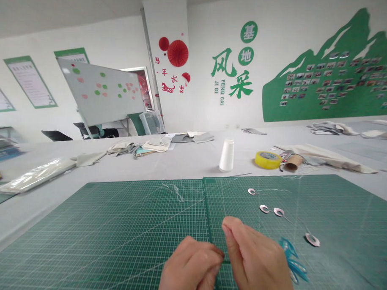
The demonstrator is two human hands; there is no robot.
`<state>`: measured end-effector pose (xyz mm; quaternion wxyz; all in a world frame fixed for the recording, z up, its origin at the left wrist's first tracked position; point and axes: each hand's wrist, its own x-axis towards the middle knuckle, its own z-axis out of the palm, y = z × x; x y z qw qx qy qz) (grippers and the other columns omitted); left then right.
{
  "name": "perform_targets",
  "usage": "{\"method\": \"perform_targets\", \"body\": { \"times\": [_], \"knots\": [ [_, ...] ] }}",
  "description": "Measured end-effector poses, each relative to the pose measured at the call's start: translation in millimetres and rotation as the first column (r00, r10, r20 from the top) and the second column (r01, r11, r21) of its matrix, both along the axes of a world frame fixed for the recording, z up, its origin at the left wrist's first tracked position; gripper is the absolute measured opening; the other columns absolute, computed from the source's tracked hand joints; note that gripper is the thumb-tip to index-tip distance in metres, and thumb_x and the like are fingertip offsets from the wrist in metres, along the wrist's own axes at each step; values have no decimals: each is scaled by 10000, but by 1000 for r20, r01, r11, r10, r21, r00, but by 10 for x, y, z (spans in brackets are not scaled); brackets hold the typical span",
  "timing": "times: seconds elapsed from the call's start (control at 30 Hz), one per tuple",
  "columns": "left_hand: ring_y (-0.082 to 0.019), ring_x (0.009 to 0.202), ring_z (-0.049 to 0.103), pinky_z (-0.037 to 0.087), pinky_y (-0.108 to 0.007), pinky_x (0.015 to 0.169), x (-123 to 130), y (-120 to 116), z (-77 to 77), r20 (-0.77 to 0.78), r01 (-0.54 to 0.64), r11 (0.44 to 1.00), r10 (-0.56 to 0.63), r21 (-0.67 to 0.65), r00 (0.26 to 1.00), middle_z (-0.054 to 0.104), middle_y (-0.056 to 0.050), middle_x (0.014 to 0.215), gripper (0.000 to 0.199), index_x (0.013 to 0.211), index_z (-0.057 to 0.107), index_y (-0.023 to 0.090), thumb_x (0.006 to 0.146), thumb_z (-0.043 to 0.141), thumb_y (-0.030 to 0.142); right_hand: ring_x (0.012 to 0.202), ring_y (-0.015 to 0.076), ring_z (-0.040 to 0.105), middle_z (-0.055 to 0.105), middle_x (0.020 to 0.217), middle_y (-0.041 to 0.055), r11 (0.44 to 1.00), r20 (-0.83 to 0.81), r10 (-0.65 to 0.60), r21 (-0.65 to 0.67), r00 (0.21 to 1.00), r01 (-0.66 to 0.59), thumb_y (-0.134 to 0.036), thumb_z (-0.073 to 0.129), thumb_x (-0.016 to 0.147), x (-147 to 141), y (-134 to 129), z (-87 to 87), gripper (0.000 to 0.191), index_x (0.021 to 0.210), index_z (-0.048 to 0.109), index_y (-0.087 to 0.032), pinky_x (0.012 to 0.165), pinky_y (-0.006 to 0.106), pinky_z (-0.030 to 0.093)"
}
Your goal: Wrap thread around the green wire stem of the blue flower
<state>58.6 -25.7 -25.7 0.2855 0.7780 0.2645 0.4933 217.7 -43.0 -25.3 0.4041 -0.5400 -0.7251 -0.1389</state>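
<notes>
Above the green cutting mats [140, 227], my left hand [189, 267] and my right hand [256, 259] are close together, both closed with fingertips pinched. Whatever they pinch is too small or hidden to make out. Just right of my right hand lies a shiny blue piece with petal-like loops [295, 267], partly covered by the hand. Beyond it are several small pale oval pieces with dark centres [279, 212], some trailing thin threads. A loose tangle of white thread [178, 193] rests near the far edge of the left mat.
A white cone of thread [226, 154] stands behind the mats. To its right are a yellow tape roll [268, 160], a brown cardboard tube [293, 162] and pale cloth [332, 157]. More fabric pieces [157, 143] and a plastic-wrapped bundle [36, 175] lie on the left.
</notes>
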Motion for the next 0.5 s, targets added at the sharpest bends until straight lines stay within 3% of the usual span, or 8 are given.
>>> {"method": "perform_targets", "body": {
  "times": [0.13, 0.23, 0.37, 0.5],
  "knots": [
    [-241, 872, 633, 475, -349, 786, -101, 61, 89, -70, 51, 998, -54, -45, 996, 713, -65, 978, 231, 983, 713, 266, 794, 673, 139, 538, 185, 628, 629, 640, 6, 999, 44, -9, 32, 999, 8, -179, 400, 971, 49, 16, -16, 157, 972, 557, -183, 525, 294, 409],
    [-260, 990, 598, 445, -376, 868, -207, 104, 155, -10, -73, 996, 72, -55, 997, 685, -64, 1070, 265, 1071, 684, 296, 856, 598, 166, 515, 184, 622, 633, 627, 8, 998, 70, -12, 58, 997, 8, -163, 404, 964, 56, 37, -20, 162, 967, 566, -174, 514, 299, 405],
    [-240, 892, 611, 446, -341, 799, -253, 132, 150, -132, -36, 999, 35, -3, 991, 706, -51, 968, 257, 1054, 682, 279, 835, 627, 157, 503, 182, 603, 629, 611, -1, 996, 156, 9, 85, 988, -22, -116, 393, 948, 9, 33, -31, 173, 988, 554, -164, 501, 308, 391],
    [-200, 644, 588, 408, -306, 637, -184, 117, 72, -395, 36, 998, -57, -60, 917, 695, -48, 705, 65, 816, 715, 221, 825, 654, 202, 465, 182, 560, 589, 560, -19, 992, 254, 21, 118, 967, -53, -111, 357, 953, -22, 4, -60, 200, 995, 548, -154, 469, 318, 366]
  ]
}}
